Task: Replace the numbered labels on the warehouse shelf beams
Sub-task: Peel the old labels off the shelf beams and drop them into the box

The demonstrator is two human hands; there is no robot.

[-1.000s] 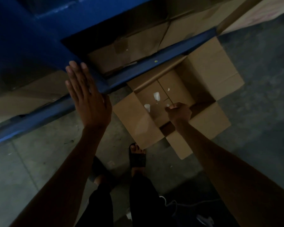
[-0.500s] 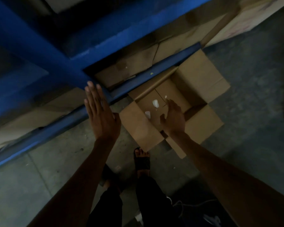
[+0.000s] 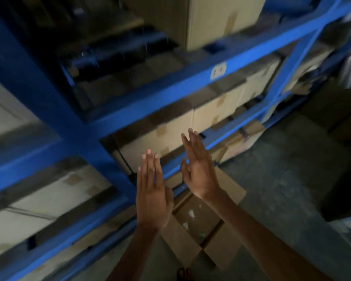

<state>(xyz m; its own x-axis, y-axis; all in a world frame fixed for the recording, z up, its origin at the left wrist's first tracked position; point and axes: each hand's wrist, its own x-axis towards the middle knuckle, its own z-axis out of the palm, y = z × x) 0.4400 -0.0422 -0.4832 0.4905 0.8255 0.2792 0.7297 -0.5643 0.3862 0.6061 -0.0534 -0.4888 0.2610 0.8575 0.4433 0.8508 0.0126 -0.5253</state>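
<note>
2 bare hands are now raised in front of the blue steel rack. The left hand (image 3: 152,199) has left the low blue beam (image 3: 221,134) it lay flat against 1 second ago; it is seen from the back, its fingers (image 3: 149,165) straight, close together and released, holding nothing. The right hand (image 3: 199,169) has come up out of the open brown cardboard box (image 3: 227,191) on the floor, where it was clenched 1 second ago and spread half a second ago. Its fingers (image 3: 194,142) are now stretched and slightly fanned, also released and holding nothing. It stands just beside the left hand, a little higher, and the 2 do not touch.

The view has tipped upward, so more of the rack shows than before. A small pale rectangular label (image 3: 218,71) sits on the face of the higher blue crossbeam (image 3: 170,92), well above both hands; its digits are too blurred to read. Closed tan cartons (image 3: 211,116) fill the shelf between the 2 beams, and a thick blue upright post (image 3: 55,110) crosses at left.

Several white paper scraps (image 3: 191,213) lie on the bottom of the open box, below and between the wrists. Grey concrete floor (image 3: 282,179) spreads to the right, and 1 dark sandal (image 3: 183,273) shows at the bottom edge.
</note>
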